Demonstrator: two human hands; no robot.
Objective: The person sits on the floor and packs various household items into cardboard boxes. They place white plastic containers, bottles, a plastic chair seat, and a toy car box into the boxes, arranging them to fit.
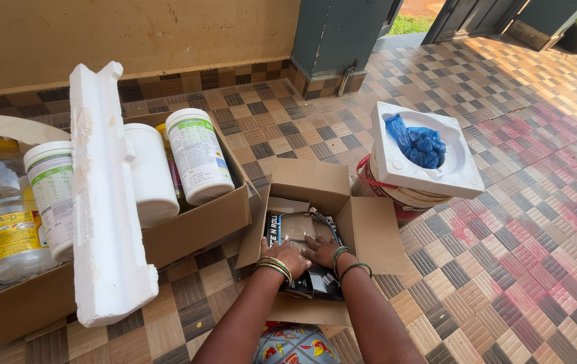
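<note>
Both hands lay flat, fingers spread, left hand (287,254) and right hand (320,250) pressing a dark glossy packet (308,232) down inside the small open cardboard box (368,229) on the tiled floor, not clenched around it. Crinkled and slick, that foil looked likely to slip or tear against the flap if shoved harder.
</note>
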